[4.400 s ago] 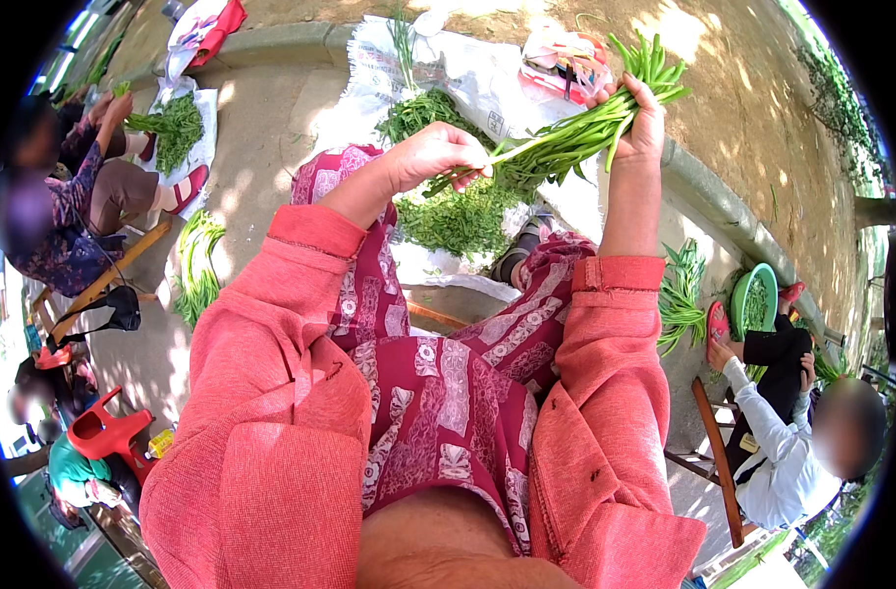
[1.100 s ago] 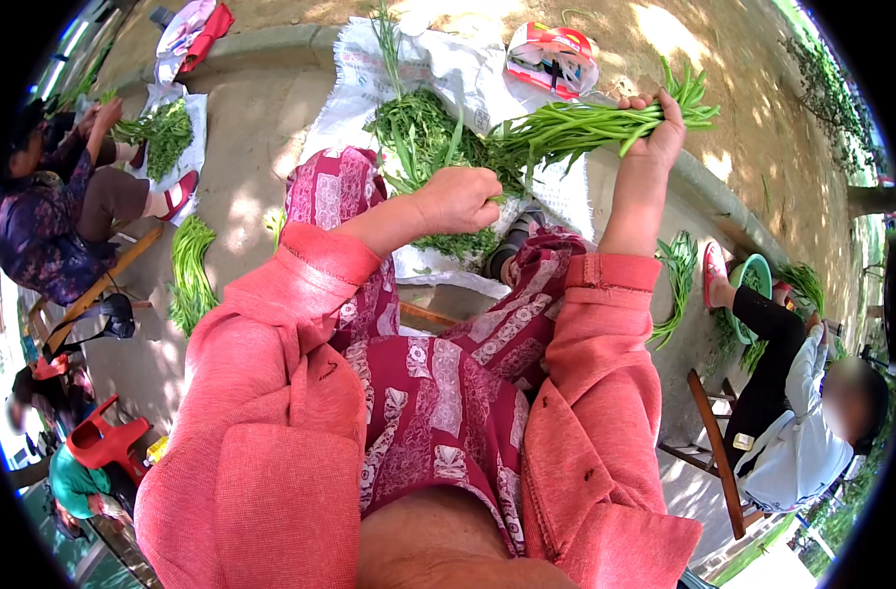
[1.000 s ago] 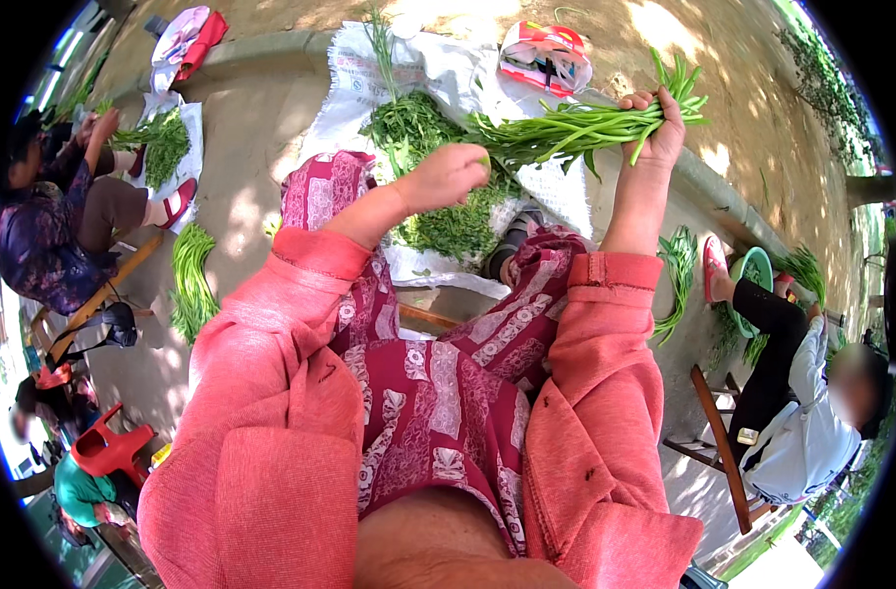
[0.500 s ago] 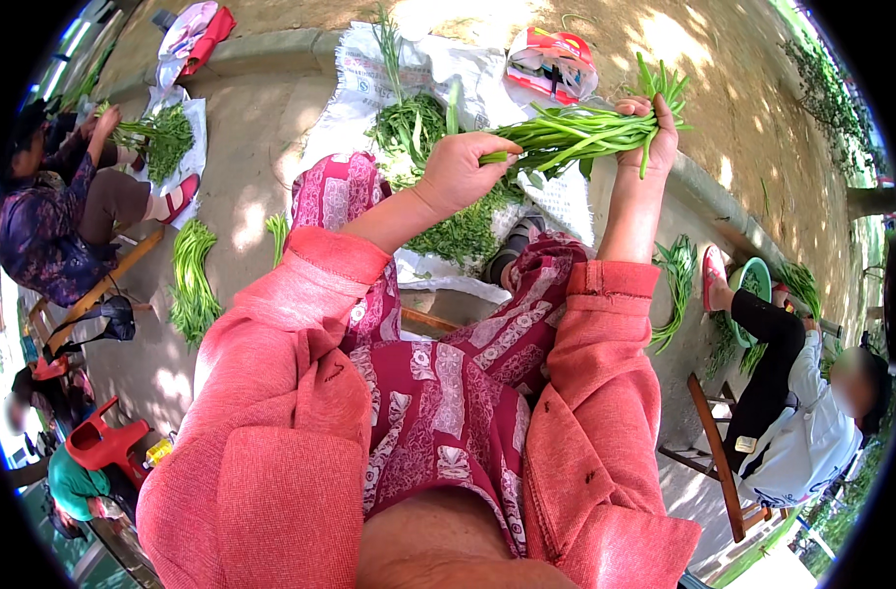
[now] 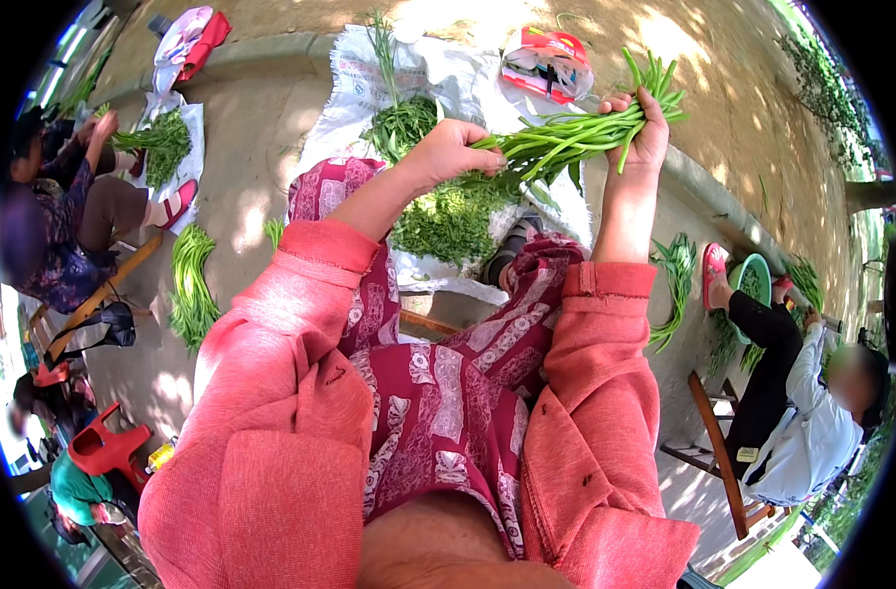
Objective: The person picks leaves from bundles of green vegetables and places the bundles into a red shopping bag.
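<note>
A bunch of long green vegetable stems [image 5: 570, 144] is held up in front of me, above my knees. My right hand [image 5: 646, 133] is wrapped round the bunch near its cut ends, which fan out past the fingers. At the other, leafier end, my left hand [image 5: 450, 155] is closed with its fingertips on the stems; which stems it pinches is hard to make out. Below the bunch lies a pile of picked leaves [image 5: 448, 221] on a white woven sack [image 5: 354, 74], between my feet. More greens [image 5: 401, 126] rest on the sack farther off.
A red and white plastic bag [image 5: 546, 64] stands beyond the sack. Stem bundles [image 5: 194, 285] lie on the pavement at left, and others [image 5: 676, 280] at right. One person [image 5: 60, 216] sits at left handling greens; another [image 5: 806, 422] sits at right near a green basin [image 5: 752, 280]. A curb [image 5: 723, 196] runs behind.
My left hand has shifted slightly left and up along the bunch, and its leafy end now hangs lower by that hand. My right hand keeps its hold, moving slightly left.
</note>
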The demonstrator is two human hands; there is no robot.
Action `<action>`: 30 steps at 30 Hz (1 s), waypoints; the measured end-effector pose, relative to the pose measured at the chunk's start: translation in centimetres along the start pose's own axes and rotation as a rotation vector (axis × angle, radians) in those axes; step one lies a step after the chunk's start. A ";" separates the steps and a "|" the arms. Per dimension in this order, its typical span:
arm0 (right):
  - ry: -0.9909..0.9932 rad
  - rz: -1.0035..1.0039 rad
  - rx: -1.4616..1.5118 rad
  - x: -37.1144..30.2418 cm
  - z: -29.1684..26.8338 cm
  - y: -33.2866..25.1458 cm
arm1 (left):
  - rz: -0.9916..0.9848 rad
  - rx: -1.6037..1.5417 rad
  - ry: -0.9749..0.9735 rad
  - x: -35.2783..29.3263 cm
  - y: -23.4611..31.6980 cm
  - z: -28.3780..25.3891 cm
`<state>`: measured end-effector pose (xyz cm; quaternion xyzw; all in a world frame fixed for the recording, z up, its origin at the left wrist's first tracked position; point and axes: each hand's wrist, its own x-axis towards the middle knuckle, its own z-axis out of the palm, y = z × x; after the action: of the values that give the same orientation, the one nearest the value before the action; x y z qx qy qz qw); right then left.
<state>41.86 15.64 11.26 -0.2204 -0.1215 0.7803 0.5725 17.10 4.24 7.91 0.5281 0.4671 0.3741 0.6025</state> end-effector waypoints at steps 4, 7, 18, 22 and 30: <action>0.019 -0.004 -0.051 -0.2 0.2 0.0 | -0.237 -0.314 -0.225 -0.1 0.7 -0.7; -0.025 -0.003 -0.047 -0.2 0.1 0.0 | -0.291 -0.370 -0.281 -0.1 1.0 -0.8; 0.062 -0.014 -0.081 -0.4 0.5 0.4 | -0.280 -0.416 -0.307 -0.2 1.6 -0.4; 0.051 0.007 -0.069 -0.3 0.7 0.7 | -0.240 -0.298 -0.303 0.0 1.5 -0.1; 0.076 -0.028 -0.113 -0.6 1.7 1.4 | -0.023 0.033 -0.104 0.2 0.7 1.1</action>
<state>40.00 14.71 12.26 -0.2804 -0.1467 0.7549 0.5744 18.27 4.23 8.56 0.5514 0.4473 0.3314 0.6213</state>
